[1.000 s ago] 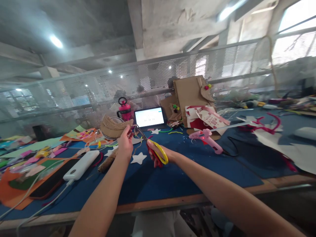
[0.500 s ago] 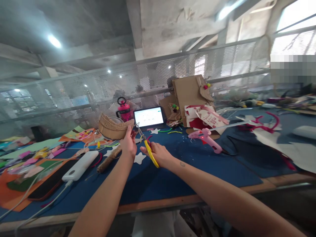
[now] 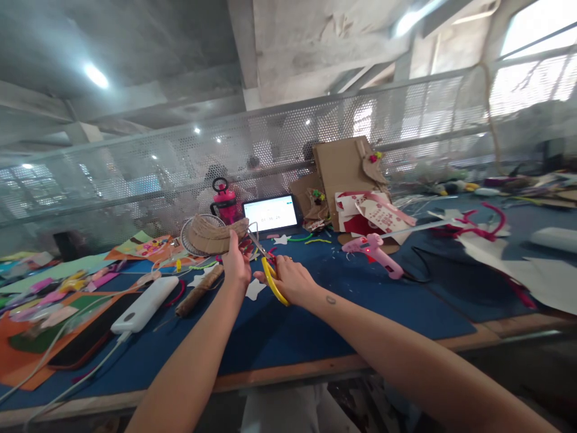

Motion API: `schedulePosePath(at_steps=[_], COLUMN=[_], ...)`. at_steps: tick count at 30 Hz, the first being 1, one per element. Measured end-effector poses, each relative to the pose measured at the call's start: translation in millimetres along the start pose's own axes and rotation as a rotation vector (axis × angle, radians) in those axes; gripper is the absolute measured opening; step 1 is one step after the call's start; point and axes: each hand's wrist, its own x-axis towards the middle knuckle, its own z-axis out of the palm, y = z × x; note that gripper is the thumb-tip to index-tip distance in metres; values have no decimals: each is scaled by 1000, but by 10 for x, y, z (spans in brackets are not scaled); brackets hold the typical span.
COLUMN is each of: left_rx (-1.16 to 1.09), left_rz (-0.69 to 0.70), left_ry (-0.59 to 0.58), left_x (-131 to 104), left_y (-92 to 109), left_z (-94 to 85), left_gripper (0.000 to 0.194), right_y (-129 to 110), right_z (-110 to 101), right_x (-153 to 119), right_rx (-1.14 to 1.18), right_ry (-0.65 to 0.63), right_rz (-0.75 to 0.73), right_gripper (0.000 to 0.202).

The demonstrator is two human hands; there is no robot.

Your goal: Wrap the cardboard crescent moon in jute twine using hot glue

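Observation:
In my left hand (image 3: 236, 264) is a curved, crescent-like cardboard piece (image 3: 211, 236) with twine wrapped along its upper side, pinched near its right end. My right hand (image 3: 291, 279) grips yellow-handled scissors (image 3: 273, 282), their blades apart and close to that end of the cardboard. Whether the blades touch it I cannot tell. Under and beside my hands lie a white paper star (image 3: 255, 290) and a roll of brown twine (image 3: 198, 293). Behind the cardboard piece sits a round basket-like thing with a pale rim (image 3: 184, 234).
A pink glue gun (image 3: 376, 255) with a lit red light lies to the right. A tablet (image 3: 271, 213), a pink bottle (image 3: 224, 201) and cardboard sheets (image 3: 342, 171) stand at the back. On the left are a white power bank (image 3: 145, 305), a phone (image 3: 92, 331) and coloured craft scraps.
The cardboard piece has tilted and its left end has dropped, showing more of the round thing behind. The scissors stay near its right end, with their blades shifted slightly.

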Motion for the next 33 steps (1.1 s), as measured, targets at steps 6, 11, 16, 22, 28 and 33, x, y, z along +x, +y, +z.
schedulePosePath(at_steps=[6, 11, 16, 22, 28, 33], left_rx=[10, 22, 13, 12, -15, -41], left_rz=[8, -16, 6, -3, 6, 6], left_ry=[19, 23, 39, 44, 35, 36], left_x=[-39, -94, -82, -43, -33, -29], left_y=[-24, -45, -62, -84, -89, -83], left_z=[22, 30, 31, 17, 10, 20], left_gripper=[25, 28, 27, 28, 26, 28], right_y=[7, 27, 38, 46, 53, 60], right_z=[-9, -14, -12, 23, 15, 14], right_x=[15, 31, 55, 68, 90, 97], right_rx=[-91, -149, -168, -168, -160, -153], right_ry=[59, 79, 92, 83, 52, 61], right_rz=[13, -6, -7, -16, 7, 15], right_gripper=[70, 55, 56, 52, 40, 37])
